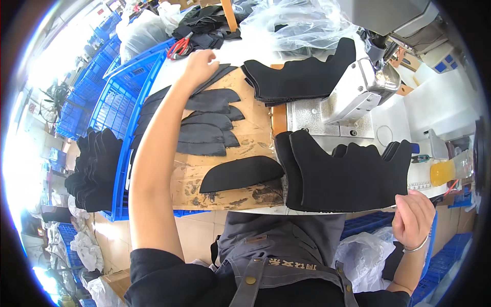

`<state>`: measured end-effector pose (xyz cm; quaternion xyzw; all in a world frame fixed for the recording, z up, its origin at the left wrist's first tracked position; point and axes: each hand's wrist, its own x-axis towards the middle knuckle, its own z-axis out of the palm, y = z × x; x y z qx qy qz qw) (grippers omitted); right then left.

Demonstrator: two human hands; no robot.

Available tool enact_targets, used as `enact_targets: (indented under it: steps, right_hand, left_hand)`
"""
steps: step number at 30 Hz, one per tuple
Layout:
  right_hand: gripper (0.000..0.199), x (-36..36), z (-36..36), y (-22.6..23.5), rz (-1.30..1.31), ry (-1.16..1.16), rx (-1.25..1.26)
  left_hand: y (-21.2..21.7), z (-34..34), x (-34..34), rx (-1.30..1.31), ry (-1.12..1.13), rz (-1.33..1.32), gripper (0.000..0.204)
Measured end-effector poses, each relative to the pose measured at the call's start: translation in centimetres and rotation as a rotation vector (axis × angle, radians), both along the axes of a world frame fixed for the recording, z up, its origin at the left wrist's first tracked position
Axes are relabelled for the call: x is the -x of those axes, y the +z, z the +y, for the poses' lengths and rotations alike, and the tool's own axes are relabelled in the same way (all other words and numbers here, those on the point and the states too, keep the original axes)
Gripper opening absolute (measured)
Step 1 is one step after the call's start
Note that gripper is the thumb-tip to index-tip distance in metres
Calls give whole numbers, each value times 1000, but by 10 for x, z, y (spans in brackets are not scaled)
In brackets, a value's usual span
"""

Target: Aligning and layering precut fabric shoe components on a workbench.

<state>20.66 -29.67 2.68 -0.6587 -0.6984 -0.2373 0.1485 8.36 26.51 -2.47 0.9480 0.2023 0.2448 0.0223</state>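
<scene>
My left hand (201, 65) reaches across to the far side of the table, fingers loosely bent and apart, nothing seen in them. It hovers beside dark curved fabric pieces (204, 120) laid overlapping in a row, partly covered by my forearm. Red-handled scissors (180, 47) lie just beyond it. My right hand (413, 217) is closed at the near right corner of a stack of black, wavy-topped fabric pieces (353, 179); its thumb is partly hidden. A single black half-oval piece (240, 174) rests left of that stack. Another black stack (302, 77) lies farther back.
A sewing machine (353, 94) stands at the right rear. Blue crates (118, 105) line the left side, beside more black pieces (97, 169). Clear plastic bags (302, 25) are heaped at the back. A bottle of yellow liquid (442, 173) is at the right.
</scene>
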Motion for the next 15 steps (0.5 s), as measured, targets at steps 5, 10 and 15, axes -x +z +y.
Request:
enact_targets:
  steps: [5, 10, 15]
  right_hand:
    - [26, 6, -1, 1, 42, -9, 0]
    - [26, 7, -3, 2, 41, -55, 2]
    - [24, 8, 2, 4, 93, -59, 2]
  left_hand:
    - [-44, 53, 3, 194, 62, 76, 48]
    - [-42, 43, -18, 245, 129, 106, 38]
    - [-3, 22, 3, 69, 3, -113, 19]
